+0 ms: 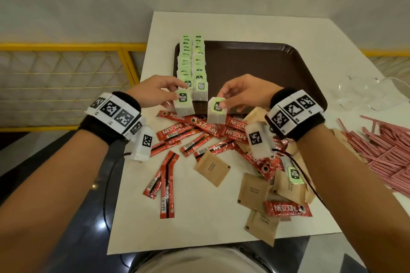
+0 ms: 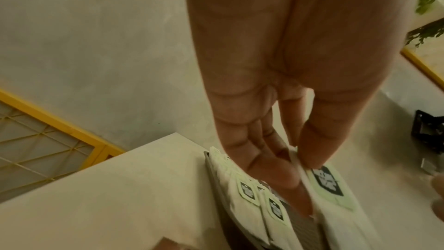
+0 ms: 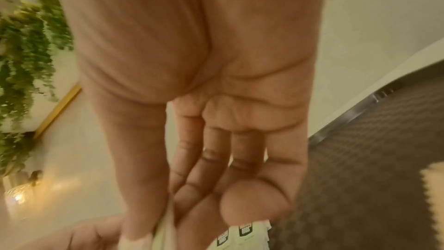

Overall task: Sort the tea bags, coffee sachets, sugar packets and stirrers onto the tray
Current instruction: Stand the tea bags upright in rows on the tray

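Two flat paper tea bags (image 1: 184, 104), one pinched per hand, left hand (image 1: 153, 91), right hand (image 1: 241, 93), textured brown tray (image 1: 255, 66)

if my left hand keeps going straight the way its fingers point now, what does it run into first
Probably the near end of the tea bag rows on the tray. The left hand, pinching a tea bag, points toward them; depth is unclear.

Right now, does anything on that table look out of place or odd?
One stray tea bag lies among the brown sugar packets near the right forearm, away from the neat rows of tea bags on the tray. Coffee sachets are scattered unsorted on the table.
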`<state>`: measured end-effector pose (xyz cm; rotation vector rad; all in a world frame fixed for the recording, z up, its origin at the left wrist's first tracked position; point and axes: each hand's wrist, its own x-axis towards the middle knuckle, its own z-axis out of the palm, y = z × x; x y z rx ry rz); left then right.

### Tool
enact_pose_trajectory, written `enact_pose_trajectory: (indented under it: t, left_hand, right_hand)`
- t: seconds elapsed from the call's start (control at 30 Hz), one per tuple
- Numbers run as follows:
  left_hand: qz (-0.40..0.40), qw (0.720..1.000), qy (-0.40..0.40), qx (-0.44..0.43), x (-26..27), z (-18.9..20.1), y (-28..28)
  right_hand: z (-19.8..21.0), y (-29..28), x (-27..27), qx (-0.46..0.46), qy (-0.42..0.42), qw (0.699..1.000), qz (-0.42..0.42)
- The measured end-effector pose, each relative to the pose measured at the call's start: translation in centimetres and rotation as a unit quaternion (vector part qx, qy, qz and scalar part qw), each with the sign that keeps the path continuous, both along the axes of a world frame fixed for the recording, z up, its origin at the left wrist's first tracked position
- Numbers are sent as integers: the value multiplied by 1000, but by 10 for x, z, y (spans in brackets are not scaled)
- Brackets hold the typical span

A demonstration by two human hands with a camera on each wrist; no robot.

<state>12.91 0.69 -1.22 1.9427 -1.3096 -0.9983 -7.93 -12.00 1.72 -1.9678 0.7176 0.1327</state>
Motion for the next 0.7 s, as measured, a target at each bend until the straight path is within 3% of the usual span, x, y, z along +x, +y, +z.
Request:
enact_pose_trajectory:
  t: [0.13, 0.23, 0.7]
  left_hand:
    - [20, 999, -36, -15, 10, -3, -18]
    - [34, 997, -63, -15, 16, -8, -33]
    - [7, 974, -221, -45, 17, -21, -53]
  right_hand:
    - [-11, -13, 36, 28, -11, 997, -66]
    - [-22, -20, 61, -1, 12, 995, -95]
    - [-43, -31, 89, -153, 88, 981, -76]
